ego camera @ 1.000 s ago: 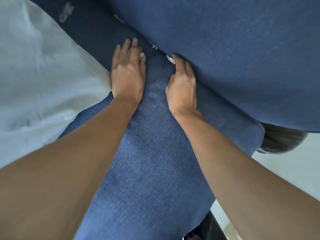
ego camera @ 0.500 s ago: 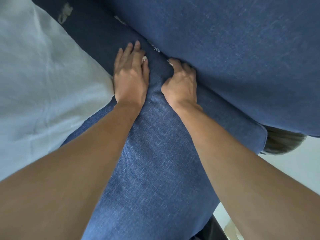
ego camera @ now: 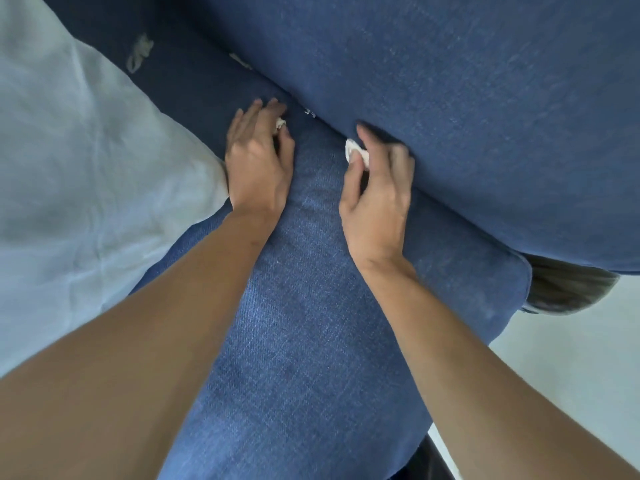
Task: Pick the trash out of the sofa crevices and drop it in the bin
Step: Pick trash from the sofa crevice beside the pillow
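Note:
A blue fabric sofa fills the view, its seat cushion (ego camera: pixel 311 306) meeting the back cushion (ego camera: pixel 450 98) along a diagonal crevice. My right hand (ego camera: pixel 377 195) pinches a white paper scrap (ego camera: pixel 356 154) between thumb and forefinger, just clear of the crevice. My left hand (ego camera: pixel 258 164) lies palm down on the seat cushion by the crevice, with a small white scrap (ego camera: pixel 280 124) between its fingers. More white bits (ego camera: pixel 310 112) sit in the crevice between the two hands, and another white bit (ego camera: pixel 240 60) lies farther along it.
A pale grey pillow or cloth (ego camera: pixel 76 174) covers the sofa at the left. A pale smudge (ego camera: pixel 138 55) marks the dark fabric at the upper left. A dark rounded object (ego camera: pixel 568 289) shows under the sofa at the right, above light floor (ego camera: pixel 571 358).
My right hand has drawn back from the crevice, lifting the white scrap out in a pinch. My left hand has stayed pressed on the cushion, fingers curling slightly.

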Tool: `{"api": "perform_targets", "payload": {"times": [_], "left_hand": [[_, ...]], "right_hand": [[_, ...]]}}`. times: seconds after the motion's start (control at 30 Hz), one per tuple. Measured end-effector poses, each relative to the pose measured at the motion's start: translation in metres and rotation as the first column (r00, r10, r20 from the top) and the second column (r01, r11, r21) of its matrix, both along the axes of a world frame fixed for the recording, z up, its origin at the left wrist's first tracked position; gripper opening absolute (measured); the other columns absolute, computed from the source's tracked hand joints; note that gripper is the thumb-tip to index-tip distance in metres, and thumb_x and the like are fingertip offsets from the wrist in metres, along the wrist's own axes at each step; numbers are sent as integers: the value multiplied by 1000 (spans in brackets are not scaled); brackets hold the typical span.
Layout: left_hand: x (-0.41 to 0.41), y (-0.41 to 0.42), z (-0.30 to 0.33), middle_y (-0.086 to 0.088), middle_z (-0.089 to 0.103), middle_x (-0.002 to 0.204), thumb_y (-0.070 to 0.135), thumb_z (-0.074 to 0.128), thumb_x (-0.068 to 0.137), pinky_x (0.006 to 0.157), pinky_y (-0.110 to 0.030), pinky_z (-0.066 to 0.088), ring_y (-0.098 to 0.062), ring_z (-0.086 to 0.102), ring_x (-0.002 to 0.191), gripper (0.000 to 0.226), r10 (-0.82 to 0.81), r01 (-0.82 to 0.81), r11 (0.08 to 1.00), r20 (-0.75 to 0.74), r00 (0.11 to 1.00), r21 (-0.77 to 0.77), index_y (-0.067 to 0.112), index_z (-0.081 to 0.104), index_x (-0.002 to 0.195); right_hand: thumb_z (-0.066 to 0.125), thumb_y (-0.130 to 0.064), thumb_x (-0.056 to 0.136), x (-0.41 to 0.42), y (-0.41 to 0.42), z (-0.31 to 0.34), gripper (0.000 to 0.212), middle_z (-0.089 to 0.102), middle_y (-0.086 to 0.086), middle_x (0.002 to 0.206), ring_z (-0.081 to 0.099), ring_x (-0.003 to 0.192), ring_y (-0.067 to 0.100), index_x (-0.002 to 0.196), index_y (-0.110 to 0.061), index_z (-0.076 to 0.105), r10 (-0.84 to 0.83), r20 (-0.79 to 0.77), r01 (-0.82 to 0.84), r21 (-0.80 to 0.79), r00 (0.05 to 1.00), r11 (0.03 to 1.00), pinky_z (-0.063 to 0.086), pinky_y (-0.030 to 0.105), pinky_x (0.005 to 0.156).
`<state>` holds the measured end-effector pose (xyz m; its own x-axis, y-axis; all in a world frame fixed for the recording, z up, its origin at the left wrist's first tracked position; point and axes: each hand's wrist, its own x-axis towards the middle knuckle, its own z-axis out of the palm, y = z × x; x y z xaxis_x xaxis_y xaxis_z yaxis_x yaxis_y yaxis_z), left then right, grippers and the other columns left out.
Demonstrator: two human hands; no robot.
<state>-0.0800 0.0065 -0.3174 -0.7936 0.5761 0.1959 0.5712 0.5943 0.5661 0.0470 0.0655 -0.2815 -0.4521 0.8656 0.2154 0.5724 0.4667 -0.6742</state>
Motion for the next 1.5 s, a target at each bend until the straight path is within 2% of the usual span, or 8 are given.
{"api": "perform_targets", "payload": {"times": [0.1, 0.2, 0.37, 0.63, 1.03, 1.23, 1.37, 1.5], "left_hand": [[-2, 5, 14, -16, 64, 113, 10, 44, 97, 100, -41, 42, -33, 56, 106, 31, -8, 8, 1000, -1, 1000, 4, 7, 61, 123], [-9, 15, 18, -14, 58, 113, 14, 40, 97, 90, -40, 38, -33, 50, 103, 33, 24, -32, 990, -57, 998, -140, 13, 59, 124], [-16, 44, 12, -16, 52, 118, 43, 42, 92, 90, -45, 33, -35, 44, 111, 41, 46, -113, 853, -141, 989, -509, 9, 60, 107], [-23, 61, -1, -11, 52, 117, 73, 56, 70, 91, -46, 33, -33, 43, 110, 66, 142, -184, 753, -117, 983, -631, 18, 64, 105], [-24, 50, -1, -4, 57, 115, 36, 47, 92, 91, -39, 34, -27, 45, 110, 24, 177, -173, 899, -27, 984, -402, 23, 65, 102], [-23, 43, 28, -10, 62, 92, 11, 42, 95, 76, -33, 39, -28, 55, 87, 7, 316, -344, 937, 265, 911, 66, 7, 48, 93], [-32, 37, 42, -14, 63, 99, 2, 38, 93, 77, -35, 44, -28, 58, 88, 10, 335, -395, 916, 410, 848, 69, 11, 43, 94], [-53, 37, 42, -17, 53, 116, 13, 42, 98, 85, -33, 41, -30, 55, 98, 23, 413, -404, 910, 290, 863, -93, -1, 59, 106]], "right_hand": [[55, -12, 95, 31, 0, 0, 20, 59, 14, 99, 52, 90, 25, 111, -11, 68, 63, 143, -69, 43, 988, 997, 51, 32, 87], [50, -7, 95, 45, 0, -9, 19, 59, 12, 125, 55, 109, 26, 109, -9, 63, 139, 218, -144, 10, 966, 990, 48, 39, 101], [45, 3, 95, 44, -4, -23, 26, 60, 10, 134, 48, 133, 24, 114, -8, 59, 204, 211, -206, -12, 956, 978, 33, 44, 117], [42, 3, 95, 42, -7, -34, 28, 60, 10, 133, 51, 131, 22, 114, -8, 60, 182, 239, -195, 34, 954, 980, 37, 45, 115], [42, 3, 97, 42, -7, -34, 30, 61, 9, 133, 51, 131, 19, 120, -7, 58, 156, 159, -164, 40, 975, 986, 35, 41, 117], [35, 1, 92, 39, -3, -13, 43, 62, 12, 126, 58, 119, 23, 126, -10, 60, 152, 71, -147, -76, 986, 986, 44, 34, 110], [44, 13, 89, 18, -2, -2, 40, 62, 14, 105, 60, 97, 26, 116, -8, 66, 135, 74, -132, -42, 988, 990, 50, 28, 95], [45, 14, 88, -29, 0, -4, 42, 62, 15, 104, 60, 93, 27, 120, -6, 62, 260, 68, -262, 22, 963, 965, 52, 33, 94]]}}
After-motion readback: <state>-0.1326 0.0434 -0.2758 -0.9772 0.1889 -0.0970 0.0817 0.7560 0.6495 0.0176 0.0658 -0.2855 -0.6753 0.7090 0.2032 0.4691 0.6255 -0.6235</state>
